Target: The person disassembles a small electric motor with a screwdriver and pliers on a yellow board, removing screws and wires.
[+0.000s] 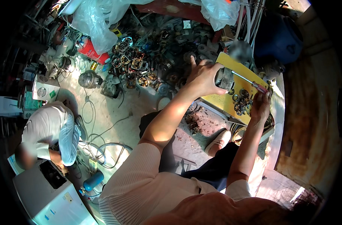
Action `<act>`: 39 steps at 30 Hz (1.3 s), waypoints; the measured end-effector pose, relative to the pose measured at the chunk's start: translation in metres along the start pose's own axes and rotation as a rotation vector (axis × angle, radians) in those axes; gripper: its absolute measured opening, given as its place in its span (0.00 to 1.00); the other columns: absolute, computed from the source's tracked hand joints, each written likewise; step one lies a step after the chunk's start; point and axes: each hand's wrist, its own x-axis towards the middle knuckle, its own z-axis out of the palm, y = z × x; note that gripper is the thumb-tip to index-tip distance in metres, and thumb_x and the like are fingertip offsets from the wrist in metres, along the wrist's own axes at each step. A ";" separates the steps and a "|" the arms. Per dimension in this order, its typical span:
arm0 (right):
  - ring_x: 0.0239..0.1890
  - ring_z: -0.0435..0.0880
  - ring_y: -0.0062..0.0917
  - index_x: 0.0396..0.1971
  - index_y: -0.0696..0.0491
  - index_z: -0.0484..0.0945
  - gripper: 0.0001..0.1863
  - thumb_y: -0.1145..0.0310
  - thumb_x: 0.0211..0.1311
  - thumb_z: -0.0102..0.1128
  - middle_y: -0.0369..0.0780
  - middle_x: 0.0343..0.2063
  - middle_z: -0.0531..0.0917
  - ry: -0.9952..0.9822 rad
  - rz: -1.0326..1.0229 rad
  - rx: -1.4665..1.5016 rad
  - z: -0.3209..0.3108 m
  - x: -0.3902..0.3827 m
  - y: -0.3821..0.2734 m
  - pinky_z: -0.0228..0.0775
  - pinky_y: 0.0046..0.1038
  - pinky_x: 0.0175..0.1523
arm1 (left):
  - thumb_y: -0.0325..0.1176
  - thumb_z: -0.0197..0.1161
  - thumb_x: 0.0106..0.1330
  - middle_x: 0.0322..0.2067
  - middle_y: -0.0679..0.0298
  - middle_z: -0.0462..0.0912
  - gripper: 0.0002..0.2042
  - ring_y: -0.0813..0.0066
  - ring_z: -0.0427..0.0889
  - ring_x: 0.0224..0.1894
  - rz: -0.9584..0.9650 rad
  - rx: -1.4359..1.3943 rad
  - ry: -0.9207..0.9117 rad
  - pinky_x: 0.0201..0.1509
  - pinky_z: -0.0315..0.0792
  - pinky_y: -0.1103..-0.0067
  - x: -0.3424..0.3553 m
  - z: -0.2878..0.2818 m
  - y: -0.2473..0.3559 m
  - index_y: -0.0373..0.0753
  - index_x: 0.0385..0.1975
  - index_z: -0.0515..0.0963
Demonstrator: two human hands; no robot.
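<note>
My left hand [204, 78] grips a grey metal part [225, 78] and holds it against a yellow board [231, 62]. In my right hand [261, 105] is a screwdriver [249, 82] with a reddish handle, its thin shaft pointing up-left at the grey part. Several dark metal rings and washers [241, 100] lie on the yellow board between my two hands. The board rests on a pale box-like stand [231, 117] in front of my knees.
A heap of dark motor parts and copper windings [148, 62] covers the floor beyond. A person in a pale shirt [47, 131] crouches at left by a white appliance [47, 195] and a small blue cylinder [93, 180]. Cables trail over the floor. A blue barrel [281, 35] stands at right.
</note>
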 end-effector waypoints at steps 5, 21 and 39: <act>0.57 0.76 0.27 0.56 0.50 0.72 0.15 0.63 0.73 0.52 0.41 0.53 0.78 -0.149 -0.104 0.013 0.001 0.001 0.001 0.68 0.26 0.56 | 0.54 0.78 0.37 0.50 0.56 0.81 0.45 0.52 0.67 0.64 0.014 -0.008 0.009 0.68 0.34 0.34 0.000 0.002 -0.001 0.46 0.60 0.69; 0.50 0.77 0.20 0.58 0.50 0.68 0.18 0.62 0.73 0.52 0.34 0.50 0.79 -0.011 -0.018 0.020 -0.012 0.006 0.005 0.62 0.23 0.51 | 0.54 0.78 0.37 0.55 0.50 0.76 0.45 0.51 0.65 0.65 -0.028 -0.032 -0.048 0.69 0.32 0.35 0.000 -0.006 0.005 0.47 0.60 0.68; 0.52 0.78 0.24 0.57 0.54 0.68 0.16 0.68 0.74 0.49 0.39 0.51 0.79 -0.006 -0.038 0.039 0.007 -0.007 -0.003 0.69 0.27 0.50 | 0.54 0.78 0.36 0.53 0.50 0.77 0.45 0.51 0.66 0.65 -0.013 -0.014 -0.028 0.68 0.32 0.34 0.000 -0.001 0.003 0.48 0.60 0.69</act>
